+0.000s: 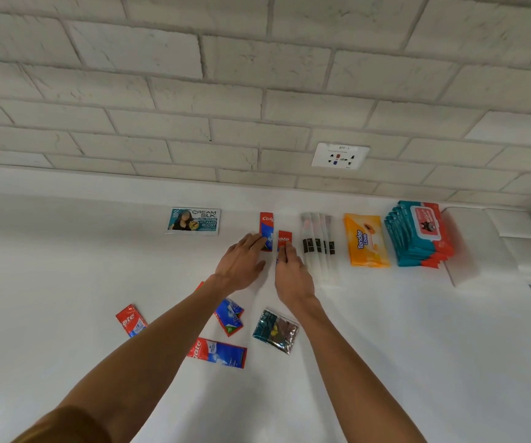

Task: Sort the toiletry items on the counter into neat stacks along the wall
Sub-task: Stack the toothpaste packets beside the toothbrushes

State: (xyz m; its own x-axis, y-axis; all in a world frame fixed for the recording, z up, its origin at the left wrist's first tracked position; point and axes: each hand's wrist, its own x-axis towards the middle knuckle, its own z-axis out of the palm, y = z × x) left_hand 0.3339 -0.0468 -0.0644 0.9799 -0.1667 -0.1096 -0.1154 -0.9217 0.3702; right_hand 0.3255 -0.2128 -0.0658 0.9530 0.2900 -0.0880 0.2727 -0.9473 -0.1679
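Left hand (241,262), fingers straight, presses a toothpaste sachet (266,223) near the wall; just beside it, the right hand (291,274) pinches a second sachet (284,237). Loose sachets (217,353) lie behind both wrists.

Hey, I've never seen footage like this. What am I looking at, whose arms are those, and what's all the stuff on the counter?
There is no machine here. A person wears a camera on the head, so this single picture looks forward and down along their own bare arms.

The left hand rests fairly straight fingers on one Colgate sachet near the brick wall. The right hand pinches a second Colgate sachet just beside it.

Lined up along the wall are a Cream Silk sachet, some slim clear packets, an orange Tender Love pack and a stack of teal wipes packs.

Loose on the white counter, nearer the person, lie at least three loose Colgate sachets and a dark teal sachet.
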